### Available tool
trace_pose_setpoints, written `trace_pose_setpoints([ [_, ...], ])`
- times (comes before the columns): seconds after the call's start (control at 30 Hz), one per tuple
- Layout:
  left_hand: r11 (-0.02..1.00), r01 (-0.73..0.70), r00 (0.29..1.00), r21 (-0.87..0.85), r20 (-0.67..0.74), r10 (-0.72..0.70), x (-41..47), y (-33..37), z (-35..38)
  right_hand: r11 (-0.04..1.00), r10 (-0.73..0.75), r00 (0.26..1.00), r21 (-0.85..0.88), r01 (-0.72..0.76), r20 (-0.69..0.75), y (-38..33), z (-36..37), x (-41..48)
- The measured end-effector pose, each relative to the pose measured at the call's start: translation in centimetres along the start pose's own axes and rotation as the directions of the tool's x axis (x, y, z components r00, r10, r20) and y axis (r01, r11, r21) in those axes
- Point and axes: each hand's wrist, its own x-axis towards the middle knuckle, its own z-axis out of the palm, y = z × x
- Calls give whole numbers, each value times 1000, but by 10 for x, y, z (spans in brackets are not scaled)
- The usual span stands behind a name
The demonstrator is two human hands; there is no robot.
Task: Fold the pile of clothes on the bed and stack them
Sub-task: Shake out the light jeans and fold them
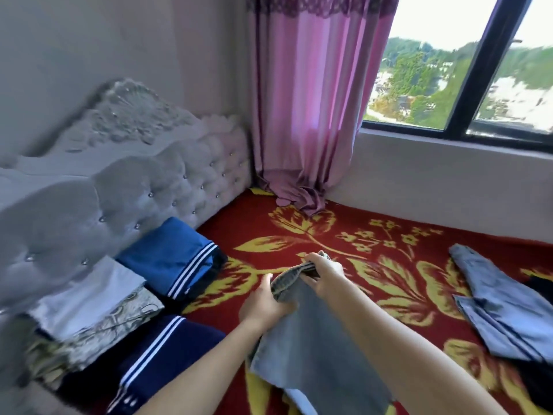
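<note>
Grey jeans [317,348] hang lifted above the red and yellow bed cover [299,223]. My left hand [263,304] grips their top edge from the left, and my right hand [326,275] grips the same edge from the right. Against the headboard lie a folded blue garment with white stripes [170,262], a folded navy striped garment [167,348] and a folded white and patterned piece [89,310]. At the right lie light blue jeans [502,313], unfolded, beside a dark garment [538,381].
A grey tufted headboard [119,187] runs along the left. A pink curtain [308,115] hangs in the far corner, its hem on the bed. The wall under the window [449,190] bounds the bed's far side.
</note>
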Motion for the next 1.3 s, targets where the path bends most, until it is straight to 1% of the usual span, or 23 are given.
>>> trace_pose_setpoints([
  [0.13, 960, -29, 996, 278, -75, 52, 16, -30, 11, 994, -27, 992, 104, 40, -125, 11, 10, 1],
  [0.2, 920, -11, 998, 392, -57, 37, 28, -56, 15, 985, -39, 981, 158, 70, -192, 14, 11, 0],
  [0.27, 905, -33, 999, 424, -20, 46, 41, -80, 18, 968, -58, 965, 220, 117, -258, 18, 4, -1],
  [0.3, 907, -86, 996, 412, 15, 88, 47, -89, 18, 960, -61, 957, 245, 134, -283, 21, -2, -1],
  [0.33, 913, -164, 986, 374, 55, 155, 50, -94, 18, 953, -64, 950, 263, 148, -305, 24, -9, -3],
  [0.4, 928, -314, 936, 199, 229, 267, 51, -98, 18, 940, -61, 928, 290, 177, -369, 33, -27, -4],
  [0.47, 923, -382, 824, -34, 439, 358, 45, -99, 23, 927, -58, 881, 302, 222, -469, 39, -46, -3],
  [0.5, 908, -404, 758, -114, 514, 402, 39, -99, 28, 926, -58, 852, 291, 241, -520, 41, -54, -2],
  [0.57, 884, -414, 674, -216, 581, 457, 31, -95, 36, 941, -66, 788, 225, 254, -612, 41, -63, 4],
  [0.6, 882, -377, 661, -281, 586, 469, 31, -92, 40, 952, -88, 760, 170, 255, -644, 38, -65, 9],
  [0.63, 883, -300, 660, -361, 591, 465, 32, -87, 41, 958, -134, 746, 106, 265, -652, 35, -64, 15],
  [0.67, 871, -210, 665, -443, 589, 460, 36, -83, 41, 959, -197, 766, 42, 280, -612, 30, -60, 20],
  [0.7, 854, -100, 683, -511, 589, 432, 41, -77, 36, 956, -272, 802, -56, 287, -531, 26, -54, 26],
  [0.77, 804, 123, 775, -581, 563, 288, 60, -70, 25, 926, -335, 886, -283, 249, -319, 19, -39, 36],
  [0.8, 773, 209, 825, -599, 532, 189, 80, -78, 23, 909, -318, 920, -348, 228, -228, 19, -32, 41],
  [0.87, 703, 290, 909, -649, 416, 10, 118, -102, 15, 908, -262, 954, -374, 192, -148, 22, -17, 47],
  [0.9, 716, 319, 920, -621, 384, -77, 134, -118, 10, 910, -245, 958, -375, 175, -149, 28, -13, 49],
  [0.97, 822, 401, 895, -405, 364, -258, 147, -157, 4, 894, -209, 960, -434, 110, -187, 54, -18, 51],
  [1.03, 857, 455, 866, -242, 343, -363, 137, -195, 3, 875, -130, 962, -485, -3, -241, 98, -37, 50],
  [1.1, 873, 471, 843, -124, 353, -405, 119, -226, 7, 871, 7, 938, -459, -176, -346, 148, -62, 44],
  [1.2, 858, 512, 782, 52, 386, -490, 101, -250, 13, 812, 196, 825, -384, -439, -529, 199, -101, 31],
  [1.27, 870, 474, 765, 135, 427, -483, 98, -252, 20, 779, 231, 761, -353, -518, -606, 213, -126, 26],
  [1.3, 887, 434, 768, 159, 449, -456, 96, -246, 21, 772, 219, 747, -357, -526, -628, 216, -136, 25],
])
